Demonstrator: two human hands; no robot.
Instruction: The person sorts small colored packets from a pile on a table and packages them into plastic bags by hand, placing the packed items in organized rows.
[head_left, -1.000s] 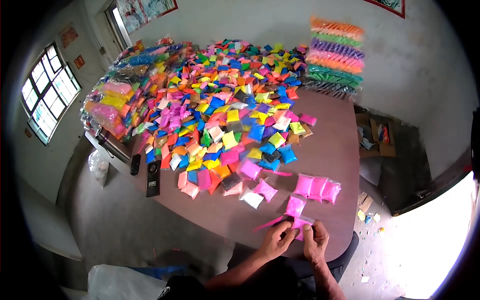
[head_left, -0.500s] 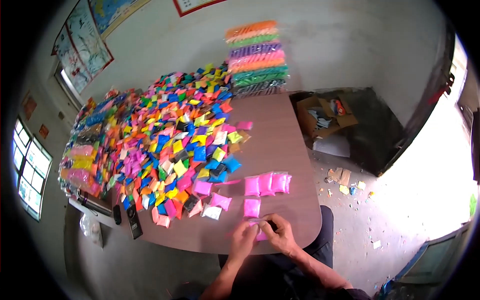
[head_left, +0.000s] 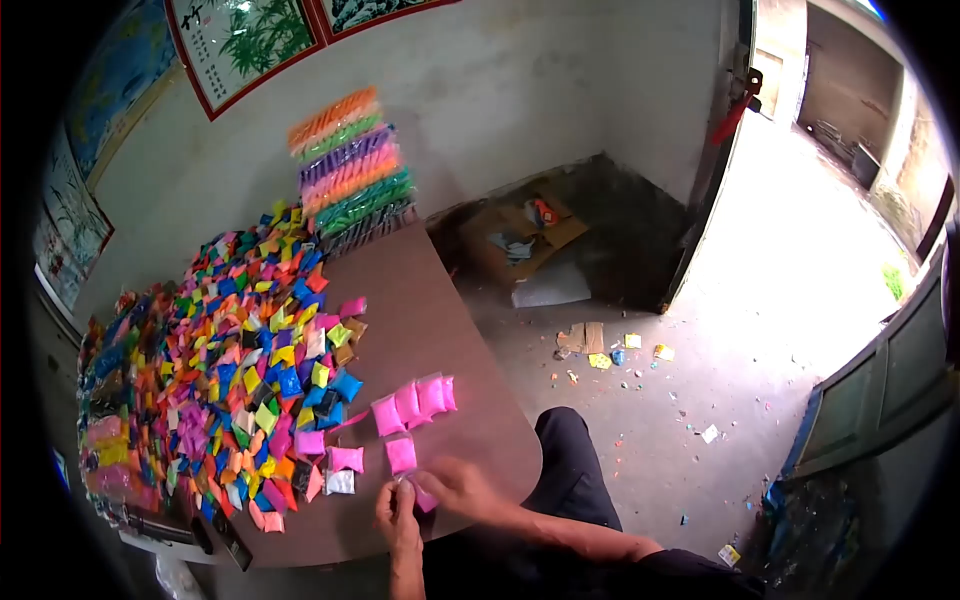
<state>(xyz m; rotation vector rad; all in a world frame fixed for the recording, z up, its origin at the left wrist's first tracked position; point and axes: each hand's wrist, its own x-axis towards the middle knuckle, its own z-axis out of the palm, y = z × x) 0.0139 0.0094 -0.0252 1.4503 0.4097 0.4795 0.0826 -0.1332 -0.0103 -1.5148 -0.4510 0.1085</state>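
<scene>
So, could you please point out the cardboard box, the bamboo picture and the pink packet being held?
Pink packet (head_left: 426, 498), head view: uncovered part.
Cardboard box (head_left: 566, 234), head view: right flap.
Bamboo picture (head_left: 246, 46), head view: middle.

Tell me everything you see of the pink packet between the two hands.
The pink packet is small and bright pink, apparently plastic film around a filling. The left hand pinches its left end; the blurred right hand covers part of its upper right side, hiding its full outline. It is near the front edge of the table, just nearer than a lone packet of the same colour. Whether it touches the tabletop is unclear.
</scene>
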